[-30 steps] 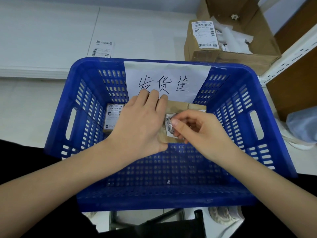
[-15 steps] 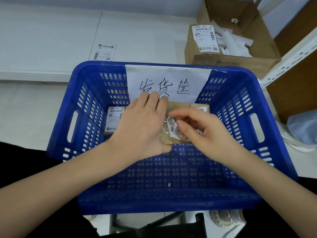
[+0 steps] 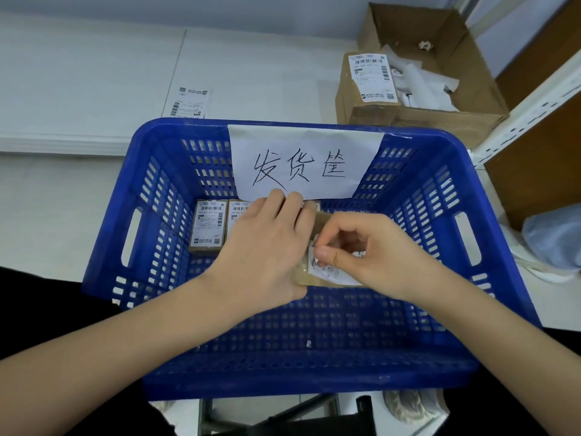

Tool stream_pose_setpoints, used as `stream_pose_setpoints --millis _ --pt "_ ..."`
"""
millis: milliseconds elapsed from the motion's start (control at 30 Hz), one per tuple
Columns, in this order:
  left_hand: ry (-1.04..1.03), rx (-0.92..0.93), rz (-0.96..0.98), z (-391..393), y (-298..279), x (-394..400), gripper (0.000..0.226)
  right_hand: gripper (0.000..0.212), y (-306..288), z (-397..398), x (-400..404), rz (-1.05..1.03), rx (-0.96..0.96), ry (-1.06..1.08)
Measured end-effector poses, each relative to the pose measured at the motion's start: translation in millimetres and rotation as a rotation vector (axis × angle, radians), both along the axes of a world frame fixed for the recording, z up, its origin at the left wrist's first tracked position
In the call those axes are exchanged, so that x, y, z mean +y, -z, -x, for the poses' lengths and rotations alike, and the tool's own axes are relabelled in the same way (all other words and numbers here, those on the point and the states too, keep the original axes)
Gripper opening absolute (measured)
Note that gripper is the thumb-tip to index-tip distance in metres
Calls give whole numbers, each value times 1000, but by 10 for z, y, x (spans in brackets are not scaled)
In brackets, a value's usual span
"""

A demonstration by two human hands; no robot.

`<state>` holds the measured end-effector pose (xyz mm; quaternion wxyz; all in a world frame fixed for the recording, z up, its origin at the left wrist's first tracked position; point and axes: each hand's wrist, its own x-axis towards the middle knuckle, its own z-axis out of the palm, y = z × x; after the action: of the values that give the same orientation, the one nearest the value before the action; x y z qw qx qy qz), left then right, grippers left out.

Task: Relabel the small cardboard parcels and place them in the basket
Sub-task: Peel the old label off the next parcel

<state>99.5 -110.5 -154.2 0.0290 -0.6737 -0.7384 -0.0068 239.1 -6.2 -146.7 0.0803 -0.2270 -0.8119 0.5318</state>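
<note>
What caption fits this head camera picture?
Two hands peel a label off a parcel over the blue basket.

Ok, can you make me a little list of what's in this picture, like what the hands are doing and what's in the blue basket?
Left hand: holds small brown cardboard parcel above the basket
Right hand: pinches crinkled white label on that parcel
Basket: blue slotted plastic basket, white handwritten paper sign on its far wall
Inside: two labelled cardboard parcels, far left corner
Behind: open brown cardboard box; loose printed label on the white surface
</note>
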Motion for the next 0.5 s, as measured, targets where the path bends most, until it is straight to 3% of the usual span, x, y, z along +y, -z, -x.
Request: stream_pose_setpoints --millis 267,333,433,500 --pt "-10 12 38 -29 63 13 87 27 65 34 -111 -42 -105 185" --pt "-35 13 53 -12 61 18 89 31 66 55 -119 34 -102 265" --pt "-73 5 48 3 45 48 90 17 35 98 -130 259 -89 368" --pt "-90 2 47 -9 52 57 89 7 19 117 -136 290 -86 351"
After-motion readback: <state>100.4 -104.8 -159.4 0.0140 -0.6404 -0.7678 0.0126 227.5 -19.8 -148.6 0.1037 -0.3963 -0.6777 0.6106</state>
